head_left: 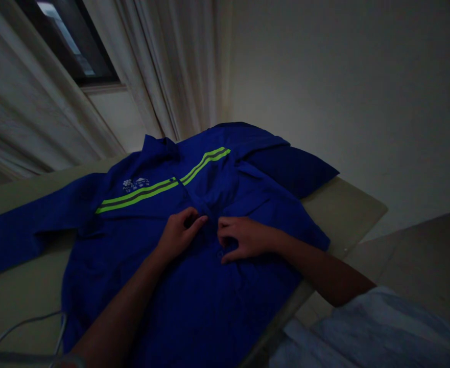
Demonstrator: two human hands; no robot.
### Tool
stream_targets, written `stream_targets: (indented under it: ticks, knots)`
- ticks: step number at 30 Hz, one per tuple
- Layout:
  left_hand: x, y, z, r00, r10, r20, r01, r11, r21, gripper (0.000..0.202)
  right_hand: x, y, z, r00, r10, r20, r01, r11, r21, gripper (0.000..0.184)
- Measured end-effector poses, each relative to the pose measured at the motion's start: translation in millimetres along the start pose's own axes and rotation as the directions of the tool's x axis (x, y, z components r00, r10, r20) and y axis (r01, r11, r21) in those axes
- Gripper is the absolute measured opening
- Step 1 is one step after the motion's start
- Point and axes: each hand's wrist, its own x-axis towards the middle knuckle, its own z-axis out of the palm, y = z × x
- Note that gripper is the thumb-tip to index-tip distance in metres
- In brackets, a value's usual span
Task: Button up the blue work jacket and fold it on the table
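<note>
A blue long-sleeved work jacket (140, 255) lies front up on the table, with yellow-green and grey stripes across its chest and white print on one side. My left hand (181, 232) is at the jacket's front opening, thumb and fingers closed on the fabric there. Just to the right, my right hand (245, 237) rests against the jacket front, its fingers bent and its thumb held apart from them. Close to that thumb is a small round button (220, 253). Whatever lies under the curled fingertips is hidden.
The pale table (357, 207) ends in a corner at the right. A light cable (25, 321) loops at the lower left. Long curtains (159, 61) hang behind the table beside a dark-framed window (83, 41), and a plain wall (343, 76) stands at the right.
</note>
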Motion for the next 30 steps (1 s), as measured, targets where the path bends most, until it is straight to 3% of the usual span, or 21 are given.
stream_targets:
  ticks: [4,9,12,14,16,18,19,20,22,26,28,30]
  knots:
    - [3.1,3.7,-2.6,0.993,-0.052,0.103,0.047,0.997,0.057,0.049,-2.0,-3.7,5.8,0.998,-0.066,0.000,0.066,0.997,-0.040,0.022]
    - [5.1,14.2,-9.6,0.988,-0.078,0.134,0.037,0.957,0.286,0.046,-1.3,-1.6,10.1,0.994,-0.107,-0.018,0.106,0.994,-0.020,0.008]
    - [2.7,20.9,-11.9,0.964,-0.168,0.207,0.129,0.973,0.191,0.043,0.5,0.0,9.8,0.995,-0.082,-0.058,0.087,0.992,0.089,0.008]
    - [-0.3,23.4,-11.6,0.902,-0.269,0.337,0.284,0.959,0.006,0.046,1.4,0.8,8.4,0.994,-0.055,-0.090,0.070,0.982,0.174,0.007]
    - [-3.9,24.4,-10.4,0.792,-0.355,0.496,0.457,0.884,-0.097,0.055,2.0,1.3,6.4,0.992,-0.028,-0.121,0.058,0.966,0.252,0.007]
    - [-7.5,25.2,-8.9,0.696,-0.376,0.612,0.551,0.826,-0.119,0.061,2.2,1.7,4.5,0.991,-0.009,-0.136,0.052,0.946,0.319,0.008]
    - [-9.0,25.8,-8.0,0.680,-0.360,0.639,0.565,0.813,-0.144,0.060,2.2,1.9,3.6,0.991,-0.002,-0.136,0.050,0.937,0.346,0.009]
    - [-10.3,26.6,-6.9,0.691,-0.330,0.643,0.562,0.805,-0.191,0.057,2.2,2.2,2.8,0.991,0.003,-0.132,0.046,0.928,0.370,0.011]
    - [-11.9,28.1,-3.8,0.760,-0.254,0.599,0.518,0.793,-0.321,0.047,2.1,2.8,1.2,0.993,0.016,-0.120,0.034,0.915,0.401,0.013]
    - [-10.9,29.5,3.5,0.878,-0.218,0.426,0.432,0.743,-0.511,0.044,1.5,3.0,-0.6,0.995,0.037,-0.097,0.006,0.911,0.413,0.015]
    - [-9.5,29.6,4.4,0.894,-0.263,0.364,0.435,0.705,-0.560,0.046,1.1,2.6,-0.5,0.994,0.053,-0.101,-0.007,0.913,0.409,0.015]
    - [-8.7,29.8,2.8,0.874,-0.302,0.381,0.479,0.673,-0.564,0.049,0.8,2.1,0.2,0.992,0.066,-0.111,-0.016,0.915,0.402,0.014]
